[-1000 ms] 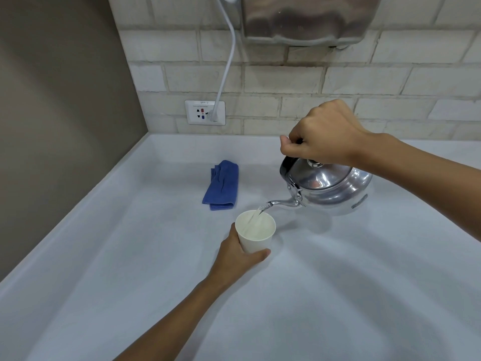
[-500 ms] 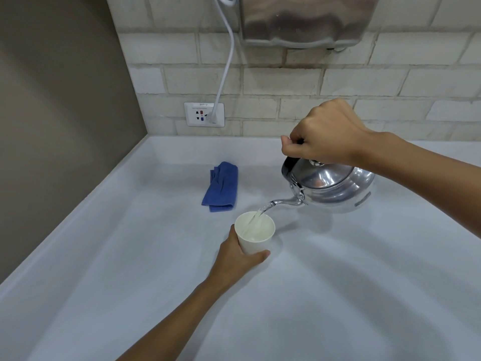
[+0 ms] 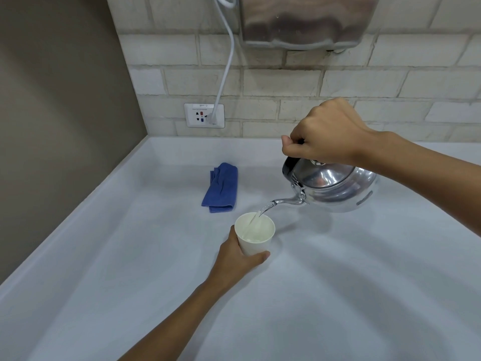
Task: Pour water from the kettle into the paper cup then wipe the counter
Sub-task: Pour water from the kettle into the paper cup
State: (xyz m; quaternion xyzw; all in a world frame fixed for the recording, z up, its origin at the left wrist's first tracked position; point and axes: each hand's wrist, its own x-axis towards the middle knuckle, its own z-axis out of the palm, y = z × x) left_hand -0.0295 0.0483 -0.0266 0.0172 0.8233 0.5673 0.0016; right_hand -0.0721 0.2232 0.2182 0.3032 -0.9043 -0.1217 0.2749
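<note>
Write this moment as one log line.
phase: pouring | right hand: steel kettle | left hand: white paper cup | blue cloth: untouched

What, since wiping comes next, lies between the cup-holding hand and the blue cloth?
Nothing visible: bare counter separates the left hand, gripping the paper cup, from the blue cloth beyond it.

We face a pale brick-tiled wall (image 3: 260,82) with a white socket (image 3: 204,115), its cable (image 3: 226,66) running upward. A metal housing (image 3: 307,19) hangs above; a plain brown wall (image 3: 52,113) stands left.
</note>
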